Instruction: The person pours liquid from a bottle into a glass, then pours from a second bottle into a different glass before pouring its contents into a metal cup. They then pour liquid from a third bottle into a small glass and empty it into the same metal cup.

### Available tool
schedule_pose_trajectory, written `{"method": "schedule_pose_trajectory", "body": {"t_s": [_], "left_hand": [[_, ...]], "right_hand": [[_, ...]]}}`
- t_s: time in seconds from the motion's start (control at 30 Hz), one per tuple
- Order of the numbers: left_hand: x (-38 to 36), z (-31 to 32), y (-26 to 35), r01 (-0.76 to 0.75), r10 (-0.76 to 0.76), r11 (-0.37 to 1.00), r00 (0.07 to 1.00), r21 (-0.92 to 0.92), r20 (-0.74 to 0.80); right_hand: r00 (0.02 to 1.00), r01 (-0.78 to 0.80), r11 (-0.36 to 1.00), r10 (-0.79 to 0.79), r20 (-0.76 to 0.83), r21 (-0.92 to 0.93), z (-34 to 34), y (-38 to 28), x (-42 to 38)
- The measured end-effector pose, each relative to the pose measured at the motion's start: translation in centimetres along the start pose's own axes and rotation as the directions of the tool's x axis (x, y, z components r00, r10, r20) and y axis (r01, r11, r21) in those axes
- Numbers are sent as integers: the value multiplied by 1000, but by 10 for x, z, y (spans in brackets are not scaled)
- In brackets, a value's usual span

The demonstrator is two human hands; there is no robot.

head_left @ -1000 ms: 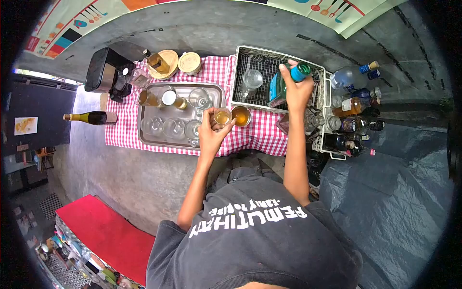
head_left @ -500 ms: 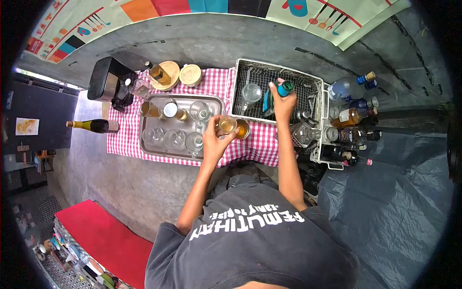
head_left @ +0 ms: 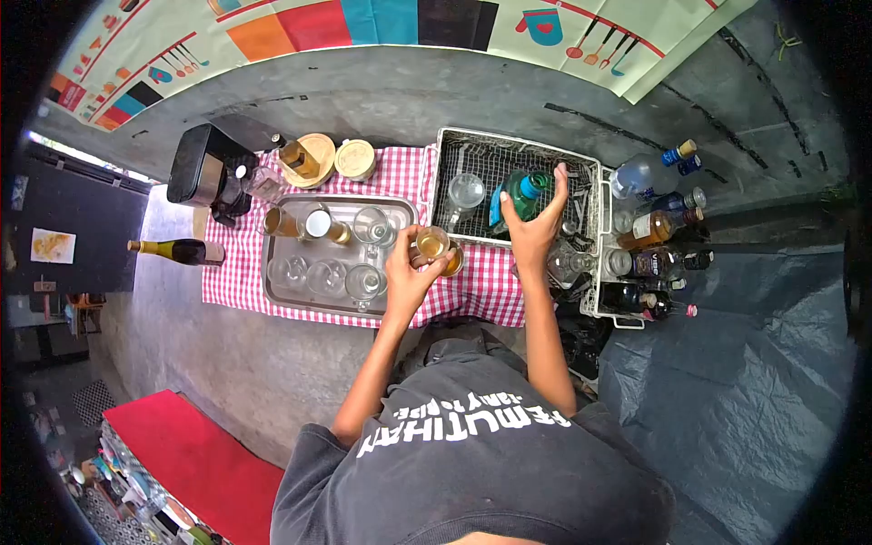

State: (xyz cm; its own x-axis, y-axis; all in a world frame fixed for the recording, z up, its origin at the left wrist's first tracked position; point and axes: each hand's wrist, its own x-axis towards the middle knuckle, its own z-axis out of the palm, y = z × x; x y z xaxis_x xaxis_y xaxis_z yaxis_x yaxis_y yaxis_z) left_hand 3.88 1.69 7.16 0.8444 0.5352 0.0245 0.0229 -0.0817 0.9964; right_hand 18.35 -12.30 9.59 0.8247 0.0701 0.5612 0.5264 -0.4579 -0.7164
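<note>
My left hand (head_left: 408,277) pinches a small glass (head_left: 432,240) holding pale amber liquid, just right of the metal tray. Partly hidden behind it is a second container of darker amber liquid (head_left: 453,263), close to my fingers. Over the front of the white wire basket (head_left: 483,137), my right hand (head_left: 537,232) is open, thumb and fingers spread beside a green bottle (head_left: 530,187) with a blue label. A clear glass mug (head_left: 466,193) occupies the same basket, left of the bottle.
The metal tray (head_left: 340,309) carries several glass mugs and drink containers. Behind it are a lidded tub (head_left: 355,160) and a small amber bottle (head_left: 300,160). A black appliance (head_left: 204,168) stands at left, near a wine bottle (head_left: 177,251). Several bottles crowd the rack (head_left: 604,213) at right.
My right hand has loosened from the green bottle's neck, its fingers now spread. The bottle stays in the basket. My left hand keeps the small glass, and the view has shifted slightly.
</note>
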Motion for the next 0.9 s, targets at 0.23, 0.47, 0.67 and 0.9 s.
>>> {"method": "schedule_pose_trajectory", "body": {"t_s": [0.23, 0.47, 0.67, 0.9], "left_hand": [[-4, 9, 2, 21, -21, 1000, 999, -17, 28], [-7, 13, 8, 114, -110, 991, 992, -65, 65], [-13, 18, -2, 115, -89, 976, 986, -184, 141], [-27, 23, -18, 110, -74, 978, 977, -177, 200]], "right_hand": [[998, -34, 997, 30, 47, 68, -2, -1, -12], [972, 182, 979, -193, 134, 91, -29, -23, -40], [918, -56, 989, -2, 395, 136, -27, -22, -83], [872, -142, 973, 36, 489, 180, -21, -23, -107]]}}
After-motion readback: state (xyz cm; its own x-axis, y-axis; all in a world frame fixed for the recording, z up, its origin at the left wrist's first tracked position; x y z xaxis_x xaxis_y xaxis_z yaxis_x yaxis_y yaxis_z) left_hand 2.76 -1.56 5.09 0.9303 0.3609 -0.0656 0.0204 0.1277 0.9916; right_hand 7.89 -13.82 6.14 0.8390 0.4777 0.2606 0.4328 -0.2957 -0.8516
